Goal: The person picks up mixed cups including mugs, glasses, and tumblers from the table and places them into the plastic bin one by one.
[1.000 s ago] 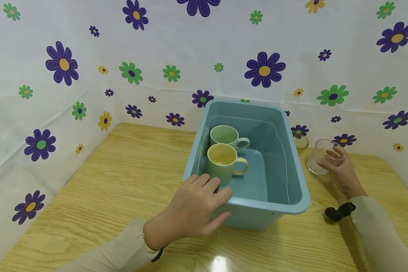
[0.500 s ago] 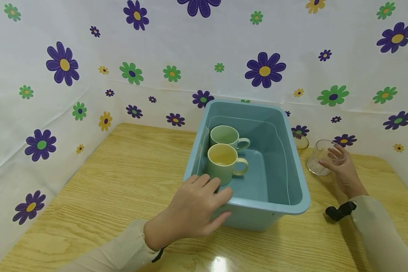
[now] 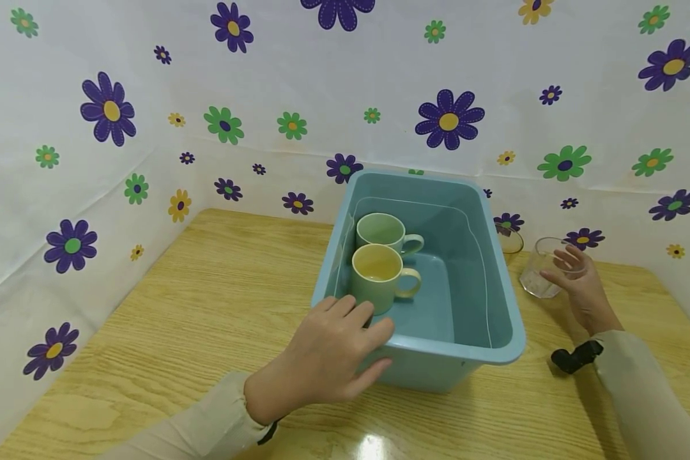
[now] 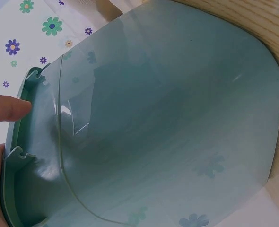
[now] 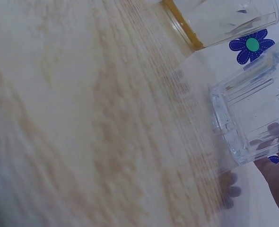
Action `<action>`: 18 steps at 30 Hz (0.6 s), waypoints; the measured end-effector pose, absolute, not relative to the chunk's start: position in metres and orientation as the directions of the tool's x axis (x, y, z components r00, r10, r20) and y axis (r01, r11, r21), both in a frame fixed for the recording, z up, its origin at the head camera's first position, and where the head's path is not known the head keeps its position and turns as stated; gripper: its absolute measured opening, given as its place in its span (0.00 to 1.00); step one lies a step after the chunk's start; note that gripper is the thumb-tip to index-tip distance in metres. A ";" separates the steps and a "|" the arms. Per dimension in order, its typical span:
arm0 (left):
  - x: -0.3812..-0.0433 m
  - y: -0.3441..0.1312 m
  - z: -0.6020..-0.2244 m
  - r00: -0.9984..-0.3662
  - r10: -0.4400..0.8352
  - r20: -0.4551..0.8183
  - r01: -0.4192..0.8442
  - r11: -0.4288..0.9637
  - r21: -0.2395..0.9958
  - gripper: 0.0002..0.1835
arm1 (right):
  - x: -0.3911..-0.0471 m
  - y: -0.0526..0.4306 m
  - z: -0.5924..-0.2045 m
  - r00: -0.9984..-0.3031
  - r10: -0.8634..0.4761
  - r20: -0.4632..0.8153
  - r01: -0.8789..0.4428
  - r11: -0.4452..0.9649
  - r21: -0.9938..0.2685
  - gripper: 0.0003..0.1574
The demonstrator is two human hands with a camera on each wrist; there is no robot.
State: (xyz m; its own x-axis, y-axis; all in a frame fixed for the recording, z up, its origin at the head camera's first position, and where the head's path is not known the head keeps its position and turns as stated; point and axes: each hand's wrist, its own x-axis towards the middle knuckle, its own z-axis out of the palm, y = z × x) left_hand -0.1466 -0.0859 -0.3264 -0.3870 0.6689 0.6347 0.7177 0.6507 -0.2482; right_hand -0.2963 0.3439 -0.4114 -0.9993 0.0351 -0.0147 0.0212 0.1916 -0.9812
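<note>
My left hand grips the near rim of a blue-green plastic tub, fingers curled over the edge and thumb outside. In the left wrist view that thumb shows beside the tub's smooth outer wall. Two pale green mugs stand upright at the tub's left side: a near mug with a yellowish inside and a far mug, handles to the right. Right of the tub, my right hand holds a clear drinking glass around its side. Its thick base is close over the table in the right wrist view.
A second clear glass, partly hidden by the tub, stands behind at the right; its base looks amber from the right wrist. White flowered cloth hangs along the back and left of the wooden table.
</note>
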 end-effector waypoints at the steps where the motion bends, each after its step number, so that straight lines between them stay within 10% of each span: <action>1: -0.146 -0.086 -0.326 -0.386 0.668 0.636 0.717 0.651 -0.248 0.17 | -0.296 0.344 -0.411 -0.999 0.040 -0.018 0.025 0.197 -0.980 0.53; 18: -0.147 -0.085 -0.327 -0.397 0.670 0.627 0.711 0.657 -0.252 0.17 | -0.297 0.345 -0.412 -0.998 0.056 0.001 0.010 0.197 -0.980 0.51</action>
State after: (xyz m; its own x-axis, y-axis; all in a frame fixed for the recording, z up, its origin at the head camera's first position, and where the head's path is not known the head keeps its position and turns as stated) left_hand -0.1471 -0.0854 -0.3268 -0.3971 0.6698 0.6274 0.7105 0.6571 -0.2518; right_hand -0.2967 0.3452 -0.4120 -0.9984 0.0563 0.0014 0.0097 0.1970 -0.9804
